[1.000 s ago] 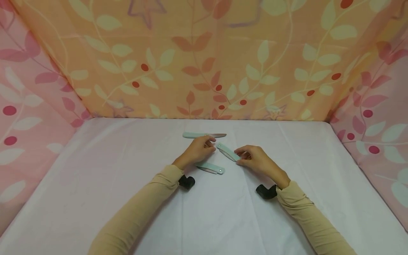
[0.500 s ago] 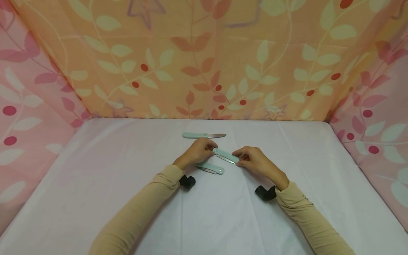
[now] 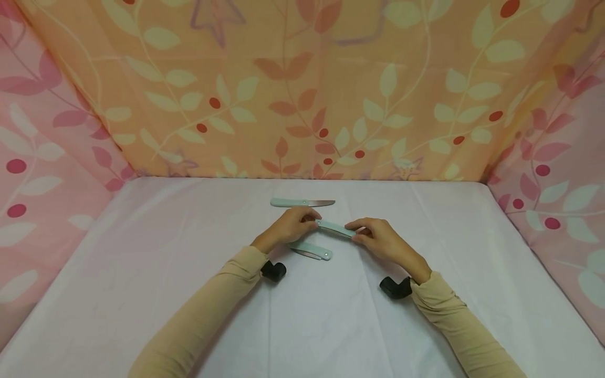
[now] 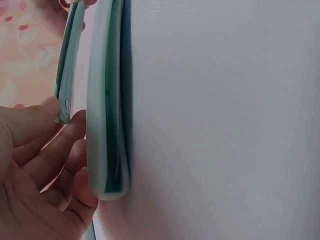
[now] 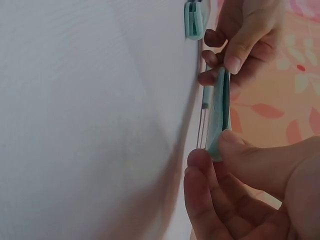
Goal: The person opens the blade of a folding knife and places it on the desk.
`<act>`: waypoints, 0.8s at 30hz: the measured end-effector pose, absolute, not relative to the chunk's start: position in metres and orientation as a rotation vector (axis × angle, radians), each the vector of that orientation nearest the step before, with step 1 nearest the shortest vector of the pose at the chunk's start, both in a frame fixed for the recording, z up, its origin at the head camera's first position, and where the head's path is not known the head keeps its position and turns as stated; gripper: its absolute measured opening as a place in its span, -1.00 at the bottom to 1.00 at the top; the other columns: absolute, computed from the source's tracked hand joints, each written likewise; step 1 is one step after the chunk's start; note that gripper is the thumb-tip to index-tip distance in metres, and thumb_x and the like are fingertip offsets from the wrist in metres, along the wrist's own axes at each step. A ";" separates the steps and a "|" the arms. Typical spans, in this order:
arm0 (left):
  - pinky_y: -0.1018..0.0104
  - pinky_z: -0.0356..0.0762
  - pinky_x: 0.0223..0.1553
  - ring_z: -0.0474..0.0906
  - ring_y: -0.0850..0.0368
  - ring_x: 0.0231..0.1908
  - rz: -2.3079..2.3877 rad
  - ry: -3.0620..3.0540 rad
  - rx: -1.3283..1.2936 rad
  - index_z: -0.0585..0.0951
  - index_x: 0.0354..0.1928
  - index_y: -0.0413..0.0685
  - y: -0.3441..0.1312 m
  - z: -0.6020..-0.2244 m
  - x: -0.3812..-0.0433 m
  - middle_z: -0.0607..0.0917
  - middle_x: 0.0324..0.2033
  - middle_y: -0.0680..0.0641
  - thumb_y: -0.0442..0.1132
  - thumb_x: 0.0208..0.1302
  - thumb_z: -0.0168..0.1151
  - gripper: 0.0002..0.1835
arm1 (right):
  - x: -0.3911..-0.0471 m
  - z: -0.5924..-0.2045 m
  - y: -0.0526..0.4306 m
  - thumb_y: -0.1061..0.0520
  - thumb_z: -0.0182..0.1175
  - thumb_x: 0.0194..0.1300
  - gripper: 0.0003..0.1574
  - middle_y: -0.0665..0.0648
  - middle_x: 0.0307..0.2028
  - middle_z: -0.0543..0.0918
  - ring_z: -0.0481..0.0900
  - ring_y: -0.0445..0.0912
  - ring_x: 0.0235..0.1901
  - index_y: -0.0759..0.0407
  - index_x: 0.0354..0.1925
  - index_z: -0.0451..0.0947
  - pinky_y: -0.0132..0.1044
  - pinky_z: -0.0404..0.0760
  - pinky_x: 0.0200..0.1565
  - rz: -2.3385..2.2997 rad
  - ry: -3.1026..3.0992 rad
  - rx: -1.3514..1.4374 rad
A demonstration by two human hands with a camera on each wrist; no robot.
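Note:
Between my two hands is a mint-green folding knife (image 3: 334,228), its blade folded in along the handle. My left hand (image 3: 294,223) pinches the riveted end between thumb and fingers. At the opposite end, my right hand (image 3: 377,236) grips the handle with thumb and fingertips, as the right wrist view shows on the knife (image 5: 218,112). A second folding knife (image 3: 314,250), also folded, lies on the cloth just below my left hand; it looms large in the left wrist view, its slotted handle (image 4: 100,100) beside my fingers. Part of it is hidden by my left hand in the head view.
A third knife (image 3: 290,202) lies unfolded behind my hands, blade pointing right. White cloth (image 3: 302,315) covers the table. A patterned orange curtain (image 3: 302,94) closes off the back, with pink ones at both sides. Each wrist bears a black camera mount (image 3: 396,287).
My left hand has taken hold of the riveted end of the knife that my right hand was holding. The knife has swung more level and turned so its blade barely shows.

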State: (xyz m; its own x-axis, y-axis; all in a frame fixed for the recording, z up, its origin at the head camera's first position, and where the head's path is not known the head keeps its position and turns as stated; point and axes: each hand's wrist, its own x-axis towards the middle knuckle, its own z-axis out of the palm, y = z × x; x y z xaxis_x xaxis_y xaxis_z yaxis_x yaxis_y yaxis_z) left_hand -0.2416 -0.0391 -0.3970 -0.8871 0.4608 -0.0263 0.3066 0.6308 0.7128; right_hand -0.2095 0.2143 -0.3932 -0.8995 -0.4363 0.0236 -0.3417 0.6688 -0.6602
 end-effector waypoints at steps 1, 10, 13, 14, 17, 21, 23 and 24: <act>0.25 0.50 -0.01 0.53 0.10 -0.15 1.096 2.648 0.631 0.64 0.09 -0.14 -0.040 -0.397 -0.241 0.70 -0.12 -0.10 -0.23 0.42 0.19 -0.72 | -0.209 -0.393 0.214 0.32 0.22 0.34 -0.66 0.34 0.03 0.68 0.71 0.08 -0.13 0.32 0.08 0.61 -0.11 0.65 -0.08 -1.048 2.742 -0.646; 0.31 0.48 -0.07 0.52 0.16 -0.18 1.122 2.648 0.620 0.66 0.08 -0.08 -0.049 -0.395 -0.234 0.73 -0.13 -0.04 -0.19 0.43 0.19 -0.73 | -0.202 -0.385 0.213 0.28 0.23 0.34 -0.69 0.28 -0.02 0.71 0.69 -0.08 -0.21 0.29 0.04 0.64 -0.34 0.59 -0.15 -1.061 2.739 -0.708; 0.34 0.45 -0.12 0.49 0.16 -0.21 1.143 2.646 0.621 0.66 0.08 -0.08 -0.053 -0.393 -0.230 0.72 -0.15 -0.03 -0.18 0.43 0.19 -0.73 | -0.199 -0.384 0.212 0.28 0.23 0.34 -0.69 0.28 -0.02 0.71 0.70 -0.06 -0.20 0.29 0.04 0.64 -0.36 0.59 -0.15 -1.087 2.727 -0.737; 0.35 0.45 -0.14 0.49 0.16 -0.21 1.151 2.642 0.621 0.66 0.08 -0.08 -0.054 -0.392 -0.229 0.72 -0.16 -0.04 -0.17 0.43 0.18 -0.73 | -0.199 -0.383 0.212 0.27 0.23 0.35 -0.69 0.28 -0.01 0.71 0.71 -0.06 -0.19 0.29 0.04 0.64 -0.37 0.59 -0.15 -1.096 2.723 -0.744; 0.35 0.44 -0.12 0.49 0.17 -0.20 1.162 2.639 0.640 0.66 0.08 -0.08 -0.059 -0.390 -0.224 0.72 -0.16 -0.03 -0.16 0.45 0.15 -0.72 | -0.196 -0.382 0.210 0.27 0.23 0.35 -0.70 0.27 -0.03 0.72 0.72 -0.03 -0.19 0.29 0.04 0.64 -0.39 0.58 -0.15 -1.134 2.705 -0.764; 0.32 0.46 -0.09 0.51 0.16 -0.18 1.189 2.621 0.673 0.64 0.09 -0.11 -0.065 -0.388 -0.217 0.74 -0.14 -0.04 -0.17 0.48 0.11 -0.72 | -0.192 -0.382 0.208 0.26 0.23 0.36 -0.71 0.23 -0.07 0.74 0.71 -0.06 -0.23 0.28 0.03 0.64 -0.41 0.57 -0.16 -1.167 2.694 -0.795; 0.32 0.47 -0.09 0.54 0.16 -0.17 1.201 2.607 0.670 0.64 0.10 -0.12 -0.068 -0.386 -0.214 0.75 -0.14 -0.05 -0.16 0.49 0.10 -0.71 | -0.190 -0.381 0.206 0.25 0.23 0.36 -0.72 0.21 -0.08 0.74 0.69 -0.09 -0.25 0.26 0.03 0.64 -0.41 0.56 -0.17 -1.176 2.697 -0.802; 0.31 0.47 -0.09 0.54 0.15 -0.17 1.204 2.606 0.666 0.64 0.09 -0.12 -0.069 -0.385 -0.212 0.75 -0.14 -0.06 -0.16 0.50 0.09 -0.71 | -0.189 -0.381 0.205 0.25 0.23 0.36 -0.72 0.21 -0.08 0.74 0.68 -0.09 -0.25 0.25 0.02 0.65 -0.41 0.56 -0.18 -1.182 2.697 -0.803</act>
